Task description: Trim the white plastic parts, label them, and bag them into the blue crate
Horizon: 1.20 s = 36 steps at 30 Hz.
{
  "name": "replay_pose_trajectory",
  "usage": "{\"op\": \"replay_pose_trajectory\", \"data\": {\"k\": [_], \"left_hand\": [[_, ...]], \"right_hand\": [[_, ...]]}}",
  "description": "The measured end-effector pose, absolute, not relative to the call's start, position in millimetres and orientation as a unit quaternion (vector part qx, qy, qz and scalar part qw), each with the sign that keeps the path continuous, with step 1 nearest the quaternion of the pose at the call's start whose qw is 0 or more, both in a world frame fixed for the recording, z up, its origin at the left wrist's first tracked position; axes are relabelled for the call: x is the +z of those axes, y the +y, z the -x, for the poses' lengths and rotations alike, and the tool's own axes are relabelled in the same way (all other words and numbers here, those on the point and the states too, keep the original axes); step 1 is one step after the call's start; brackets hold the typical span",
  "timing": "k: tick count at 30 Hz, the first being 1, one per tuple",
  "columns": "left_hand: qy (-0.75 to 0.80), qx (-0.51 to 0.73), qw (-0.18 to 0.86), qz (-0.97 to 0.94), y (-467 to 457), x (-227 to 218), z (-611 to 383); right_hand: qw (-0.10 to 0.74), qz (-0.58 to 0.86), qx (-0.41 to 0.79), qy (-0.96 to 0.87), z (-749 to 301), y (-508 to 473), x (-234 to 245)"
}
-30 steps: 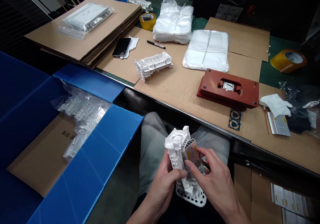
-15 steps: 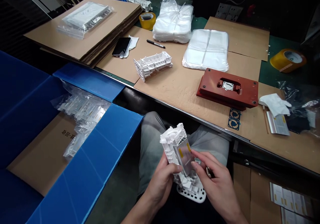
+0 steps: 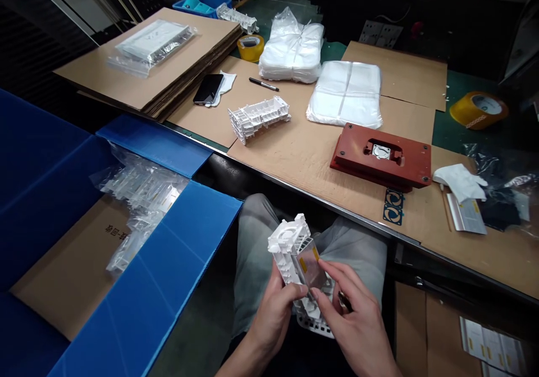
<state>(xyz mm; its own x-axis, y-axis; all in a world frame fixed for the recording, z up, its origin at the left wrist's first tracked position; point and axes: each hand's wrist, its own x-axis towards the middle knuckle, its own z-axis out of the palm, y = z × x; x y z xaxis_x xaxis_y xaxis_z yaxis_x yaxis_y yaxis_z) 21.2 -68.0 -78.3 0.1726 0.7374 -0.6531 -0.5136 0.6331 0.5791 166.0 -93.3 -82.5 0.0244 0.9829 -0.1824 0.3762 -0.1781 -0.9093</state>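
Over our lap [image 3: 256, 259], our left hand [image 3: 273, 312] is wrapped around the white frame [image 3: 289, 263], presumably to steady it, while our right hand [image 3: 353, 315] pinches the metal plate [image 3: 311, 268] by its edges against the side, seemingly for alignment.

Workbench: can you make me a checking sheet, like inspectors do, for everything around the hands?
Surface: brown cardboard sheets over a green tabletop.
Job's things: white ribbed plastic frame, with a silvery plate with yellow strips against it.
Clutter: black rectangular phone, slim black pen, two yellow tape rolls.
Hands: left hand grips the frame; fingers of the right hand touch the plate.
Cables: one thin pale cable near the sockets.
Surroundings: big blue box on the left, holding clear plastic bags.
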Motion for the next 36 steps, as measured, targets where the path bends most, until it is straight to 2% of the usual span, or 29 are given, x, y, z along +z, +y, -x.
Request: {"op": "replay_pose_trajectory", "data": {"k": [5,11,16,19,21,23,27,31,36], "left_hand": [[0.480,0.415,0.763,-0.124,-68,-77,-22],[0.490,0.375,0.771,-0.155,-66,-75,-14],[0.459,0.398,0.792,-0.070,-61,-80,-6],[0.389,0.370,0.843,-0.022,-60,-84,-1],[0.342,0.337,0.877,-0.019,-60,-87,2],[0.334,0.316,0.887,-0.032,-61,-89,3],[0.457,0.316,0.807,-0.199,-68,-93,3],[0.593,0.197,0.665,-0.408,-78,-98,1],[0.611,0.175,0.624,-0.455,-90,-103,-3]], "right_hand": [[0.355,0.629,0.417,-0.552,-168,-91,-85],[0.320,0.597,0.477,-0.561,-170,-87,-85],[0.328,0.618,0.538,-0.470,-181,-77,-86],[0.323,0.585,0.651,-0.359,-192,-67,-91],[0.312,0.488,0.757,-0.303,-194,-65,-94],[0.322,0.418,0.809,-0.258,-192,-67,-98],[0.358,0.482,0.758,-0.257,-181,-79,-110],[0.327,0.537,0.715,-0.305,-177,-94,-122],[0.294,0.566,0.701,-0.320,-173,-112,-125]]}}
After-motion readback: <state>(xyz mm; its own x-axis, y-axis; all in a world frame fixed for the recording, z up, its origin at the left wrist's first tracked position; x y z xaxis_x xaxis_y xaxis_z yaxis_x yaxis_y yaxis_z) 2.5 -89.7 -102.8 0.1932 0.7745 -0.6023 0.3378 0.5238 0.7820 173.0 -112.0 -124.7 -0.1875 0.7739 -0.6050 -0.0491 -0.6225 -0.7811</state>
